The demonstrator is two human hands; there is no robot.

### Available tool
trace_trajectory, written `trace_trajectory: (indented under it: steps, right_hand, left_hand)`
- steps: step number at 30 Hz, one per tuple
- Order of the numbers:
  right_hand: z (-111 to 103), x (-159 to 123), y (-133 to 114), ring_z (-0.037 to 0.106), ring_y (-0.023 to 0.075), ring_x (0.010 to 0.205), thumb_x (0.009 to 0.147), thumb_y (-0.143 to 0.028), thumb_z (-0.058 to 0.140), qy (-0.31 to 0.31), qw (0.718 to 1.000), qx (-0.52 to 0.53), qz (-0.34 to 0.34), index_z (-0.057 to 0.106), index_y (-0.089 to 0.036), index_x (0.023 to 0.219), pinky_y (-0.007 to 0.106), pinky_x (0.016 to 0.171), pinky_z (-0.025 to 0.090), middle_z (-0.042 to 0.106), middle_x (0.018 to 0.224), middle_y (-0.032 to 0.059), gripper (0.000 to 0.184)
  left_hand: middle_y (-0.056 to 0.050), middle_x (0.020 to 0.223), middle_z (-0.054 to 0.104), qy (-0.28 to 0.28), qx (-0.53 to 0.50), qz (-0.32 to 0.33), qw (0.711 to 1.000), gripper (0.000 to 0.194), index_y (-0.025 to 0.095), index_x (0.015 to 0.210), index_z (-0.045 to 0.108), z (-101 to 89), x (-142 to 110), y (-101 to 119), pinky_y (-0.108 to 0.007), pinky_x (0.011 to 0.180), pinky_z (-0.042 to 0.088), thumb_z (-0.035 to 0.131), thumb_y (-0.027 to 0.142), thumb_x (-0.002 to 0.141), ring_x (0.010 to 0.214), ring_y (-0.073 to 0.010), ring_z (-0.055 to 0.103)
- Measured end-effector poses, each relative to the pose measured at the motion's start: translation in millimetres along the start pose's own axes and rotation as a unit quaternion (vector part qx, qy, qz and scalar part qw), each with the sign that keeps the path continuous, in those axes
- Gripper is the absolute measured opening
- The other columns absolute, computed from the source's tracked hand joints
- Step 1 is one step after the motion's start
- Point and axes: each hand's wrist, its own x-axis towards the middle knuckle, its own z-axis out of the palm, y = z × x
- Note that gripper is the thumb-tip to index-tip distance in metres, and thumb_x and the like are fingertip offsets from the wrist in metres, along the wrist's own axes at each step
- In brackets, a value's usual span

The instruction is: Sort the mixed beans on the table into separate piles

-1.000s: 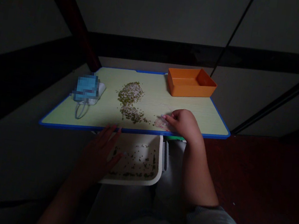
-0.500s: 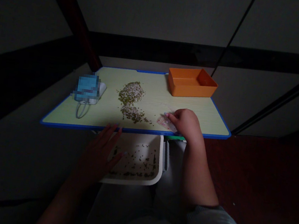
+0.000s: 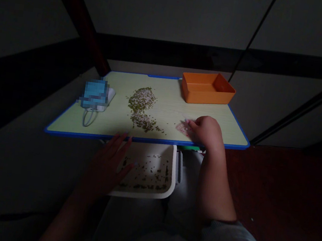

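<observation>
My right hand (image 3: pixel 208 132) is closed around a thin, flat, pale piece with reddish marks (image 3: pixel 181 128), perhaps a card or plastic sheet; it rests low on the table's right half. Left of it, small green-brown and whitish grains (image 3: pixel 142 99) lie in a heap, with a looser patch of grains (image 3: pixel 144 122) nearer the front edge. My left hand (image 3: pixel 108 163) is open, fingers spread, over the left side of a white bin (image 3: pixel 173 173) below the table edge. Scattered dark grains dot the bin's inside. My left fingertips are close to the table's blue edge.
The pale yellow table (image 3: pixel 170 94) has a blue rim. An orange open box (image 3: pixel 208 98) stands at its back right. A blurred-out blue object (image 3: pixel 95 94) with a white part and a grey loop sits at the left. Dark wall panels rise behind.
My right hand has slid a little to the right with the flat piece, away from the grains. My left hand and the heap look the same.
</observation>
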Motion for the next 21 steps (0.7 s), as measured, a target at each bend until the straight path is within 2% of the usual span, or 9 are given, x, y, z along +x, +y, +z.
trace_trajectory:
  steps: [6, 9, 13, 17, 21]
  right_hand:
    - [0.3, 1.9, 3.3, 0.053, 0.0175, 0.06, 0.084, -0.051, 0.048, 0.039, 0.999, -0.017, 0.021, 0.068, -0.017, 0.065, 0.03, 0.054, 0.024, 0.067, 0.068, 0.012, 0.044]
    - [-0.3, 0.3, 4.0, 0.048, 0.0144, 0.055, 0.085, -0.05, 0.049, 0.044, 0.998, 0.032, -0.016, 0.066, -0.017, 0.063, 0.029, 0.054, 0.022, 0.063, 0.062, 0.0081, 0.043]
    - [0.6, -2.6, -0.8, 0.04, 0.011, 0.05, 0.084, -0.048, 0.053, 0.009, 0.992, 0.091, -0.084, 0.061, -0.017, 0.057, 0.029, 0.054, 0.022, 0.055, 0.053, 0.0025, 0.042]
    - [4.0, -3.4, -10.3, 0.037, 0.0107, 0.05, 0.084, -0.047, 0.053, 0.002, 0.99, 0.083, -0.109, 0.059, -0.018, 0.055, 0.029, 0.054, 0.021, 0.053, 0.052, 0.0016, 0.042]
    - [6.7, -4.1, -20.3, 0.041, 0.0122, 0.052, 0.085, -0.048, 0.052, -0.009, 0.991, 0.06, -0.119, 0.064, -0.018, 0.06, 0.03, 0.056, 0.022, 0.057, 0.055, 0.0039, 0.042]
  left_hand:
    - [-0.01, 0.155, 0.024, -0.001, 0.002, -0.001, 1.0, 0.074, 0.026, 0.147, 0.011, 0.6, 0.5, 0.0, -0.048, 0.11, 0.033, 0.046, 0.047, 0.085, 0.142, -0.0286, 0.023]
    - [-0.01, 0.155, 0.024, 0.001, 0.0, -0.001, 1.0, 0.075, 0.026, 0.147, 0.01, 1.0, 0.5, -0.1, -0.048, 0.109, 0.034, 0.046, 0.048, 0.085, 0.142, -0.0285, 0.023]
    - [-0.009, 0.155, 0.026, 0.002, -0.006, -0.001, 1.0, 0.074, 0.027, 0.147, 0.01, 0.6, 0.4, 0.4, -0.048, 0.11, 0.034, 0.045, 0.048, 0.085, 0.143, -0.0279, 0.023]
    - [-0.009, 0.155, 0.026, -0.004, -0.008, -0.008, 1.0, 0.073, 0.026, 0.146, 0.012, -0.4, 0.4, 0.6, -0.048, 0.11, 0.034, 0.045, 0.048, 0.085, 0.143, -0.0277, 0.022]
    - [-0.011, 0.155, 0.026, -0.007, -0.009, -0.002, 1.0, 0.074, 0.025, 0.147, 0.012, -0.2, 0.6, -0.2, -0.049, 0.11, 0.033, 0.045, 0.047, 0.085, 0.142, -0.0285, 0.023]
